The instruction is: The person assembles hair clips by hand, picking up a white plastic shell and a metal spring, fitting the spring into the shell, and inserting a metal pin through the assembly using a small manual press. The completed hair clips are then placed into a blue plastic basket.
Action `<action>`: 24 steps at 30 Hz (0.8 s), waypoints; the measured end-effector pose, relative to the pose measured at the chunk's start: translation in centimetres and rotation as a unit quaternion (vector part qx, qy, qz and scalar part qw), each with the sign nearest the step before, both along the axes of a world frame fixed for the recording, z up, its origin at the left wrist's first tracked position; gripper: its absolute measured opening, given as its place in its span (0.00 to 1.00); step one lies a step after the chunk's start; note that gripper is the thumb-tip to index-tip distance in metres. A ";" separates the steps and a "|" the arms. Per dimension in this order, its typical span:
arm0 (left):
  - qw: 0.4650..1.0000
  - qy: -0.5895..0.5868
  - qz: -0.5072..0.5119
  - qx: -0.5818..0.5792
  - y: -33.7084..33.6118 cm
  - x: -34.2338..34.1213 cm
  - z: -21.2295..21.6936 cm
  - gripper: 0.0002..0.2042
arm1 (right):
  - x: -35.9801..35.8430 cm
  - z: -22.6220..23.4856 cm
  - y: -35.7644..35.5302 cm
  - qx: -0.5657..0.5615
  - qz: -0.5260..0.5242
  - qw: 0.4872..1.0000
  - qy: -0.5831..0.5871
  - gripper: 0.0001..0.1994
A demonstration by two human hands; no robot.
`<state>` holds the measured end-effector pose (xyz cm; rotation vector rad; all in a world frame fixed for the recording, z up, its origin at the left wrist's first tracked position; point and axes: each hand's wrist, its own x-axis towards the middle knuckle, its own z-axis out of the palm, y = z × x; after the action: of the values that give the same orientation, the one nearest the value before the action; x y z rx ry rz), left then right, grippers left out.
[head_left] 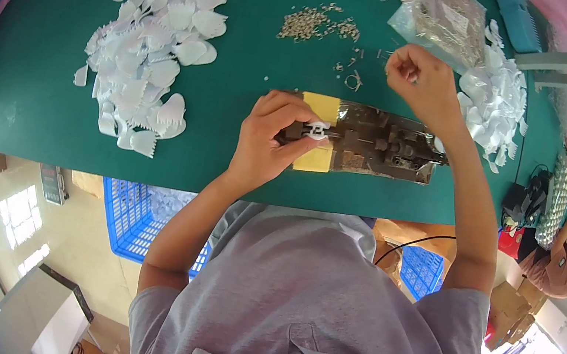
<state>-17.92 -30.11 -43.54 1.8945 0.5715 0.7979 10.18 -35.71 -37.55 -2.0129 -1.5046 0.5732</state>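
My left hand (pixel 271 137) pinches a small white plastic part (pixel 318 131) between thumb and fingers. It holds the part at the left end of a dark metal fixture (pixel 386 143), over a yellow strip (pixel 311 159) wrapped around the fixture. My right hand (pixel 425 84) is raised beyond the fixture's right half, its fingers curled together in a pinch. Whatever lies in those fingertips is too small to make out. Just left of it, a few thin pins and a small ring-shaped piece (pixel 354 80) lie on the green table (pixel 243 58).
White comb-edged plastic pieces (pixel 145 64) are heaped at left, with another white heap (pixel 495 100) at right. Small metal bits (pixel 305 23) lie loose near two filled plastic bags (pixel 441 20) at the back. Below the table's front edge stands a blue crate (pixel 130 219). Another person (pixel 562 257) is far right.
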 end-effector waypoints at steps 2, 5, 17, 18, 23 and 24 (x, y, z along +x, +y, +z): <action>1.000 -0.014 -0.011 0.021 0.4 0.2 -0.2 0.12 | -3.8 1.6 -1.6 0.054 0.052 0.994 0.084 0.05; 1.000 -0.010 0.002 -0.028 0.0 0.3 -0.4 0.14 | -7.8 2.8 -3.1 0.117 0.149 0.982 0.017 0.10; 0.999 -0.020 0.005 -0.031 0.0 0.6 -0.5 0.14 | -8.2 3.0 -4.4 0.109 0.143 0.983 -0.041 0.13; 0.999 -0.019 0.007 -0.032 -0.1 0.4 -0.4 0.14 | -7.7 3.1 -5.2 0.125 0.088 0.988 -0.039 0.12; 1.000 -0.011 -0.007 0.002 0.2 0.3 0.0 0.13 | -2.2 0.6 -12.9 0.140 -0.213 0.958 -0.133 0.09; 1.000 -0.012 -0.008 0.002 0.3 0.4 0.1 0.13 | -1.5 -0.5 -14.7 0.140 -0.214 0.957 -0.134 0.09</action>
<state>-17.52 -29.80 -43.45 1.8877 0.5410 0.8106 8.68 -50.42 -38.03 -2.1534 -1.1533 -0.0879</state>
